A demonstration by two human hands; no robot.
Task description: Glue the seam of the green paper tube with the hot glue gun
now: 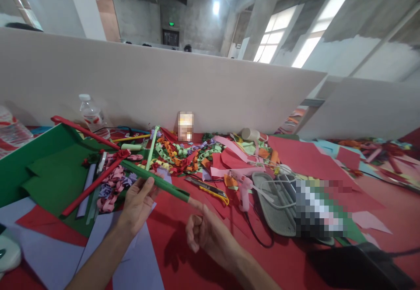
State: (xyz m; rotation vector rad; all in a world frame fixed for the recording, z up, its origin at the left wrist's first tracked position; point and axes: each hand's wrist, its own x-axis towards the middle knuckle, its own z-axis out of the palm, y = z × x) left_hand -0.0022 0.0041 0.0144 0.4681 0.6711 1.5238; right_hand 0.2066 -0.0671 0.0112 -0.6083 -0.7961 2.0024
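My left hand (139,200) is closed round a rolled green paper tube (164,185), thumb on top. The tube slants down to the right, and a loose paper edge shows near its right end. The stretched index finger of my right hand (210,233) meets that end; whether its tip is inside, I cannot tell. The other fingers of this hand are loosely curled and hold nothing. Beyond the tube lie a black utility knife (205,187) and yellow-handled scissors (215,194). Red paper tubes (88,189) lie left of my left hand.
Paper chains (183,156) are heaped at the back. A pink glue gun (245,191) with a black cord lies near a grey tray (275,220). Green sheets (55,172) and lilac sheets (49,246) cover the left side. A water bottle (92,115) stands by the white partition (147,80).
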